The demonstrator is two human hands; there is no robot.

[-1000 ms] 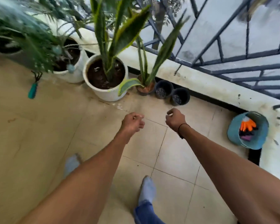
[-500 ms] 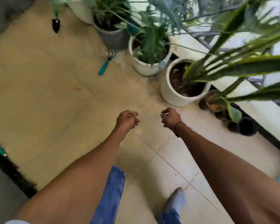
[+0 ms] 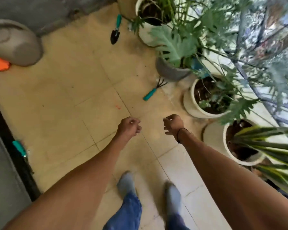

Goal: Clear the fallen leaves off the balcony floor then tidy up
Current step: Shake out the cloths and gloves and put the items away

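both fists curled, holding nothing: left hand (image 3: 129, 128) and right hand (image 3: 173, 124) above open balcony floor (image 3: 70, 97); pots (image 3: 198, 105) line the right edge, hand rake (image 3: 152, 92) beside them.

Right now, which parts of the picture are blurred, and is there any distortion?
Head view: the socked feet and the grey pot at far left are smeared by motion blur; the hand rake and trowel stay fairly sharp; the wide-angle lens bends the tile lines and the railing.
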